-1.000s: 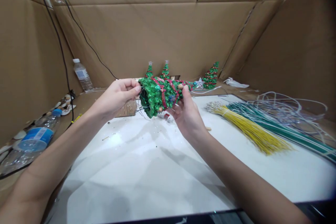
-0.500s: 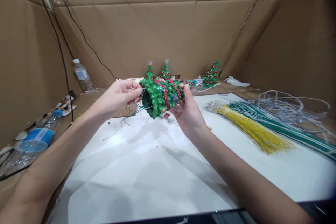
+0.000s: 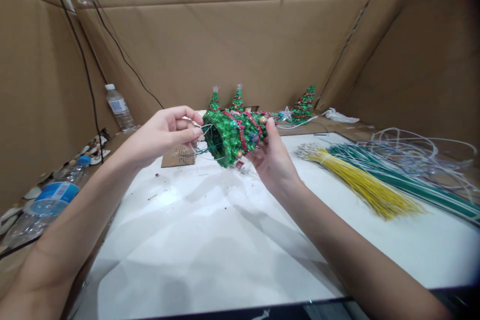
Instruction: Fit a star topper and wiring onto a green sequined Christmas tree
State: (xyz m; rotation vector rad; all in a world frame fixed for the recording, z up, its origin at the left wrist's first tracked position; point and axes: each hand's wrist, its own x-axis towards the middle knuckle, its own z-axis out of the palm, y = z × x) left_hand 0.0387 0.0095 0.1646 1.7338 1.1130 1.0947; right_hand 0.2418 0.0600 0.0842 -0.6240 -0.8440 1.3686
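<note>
A small green Christmas tree ornament with red garland and round beads lies sideways in the air, its hollow base facing left and its star tip to the right. My right hand is wrapped round its narrower part, thumb on top and fingers below. At the open base, my left hand pinches thin wires that come out of the hollow. White and dark green strands show there. The fingertips of my left hand are partly hidden.
Behind stand several small decorated trees. A bundle of yellow wires and green wires lie right on the white board. Plastic bottles and shells are at left. A cardboard piece lies behind my left hand.
The tree's base has turned more toward me, showing more of its hollow. My left hand has shifted slightly up, still at the wires; the right hand keeps its hold.
</note>
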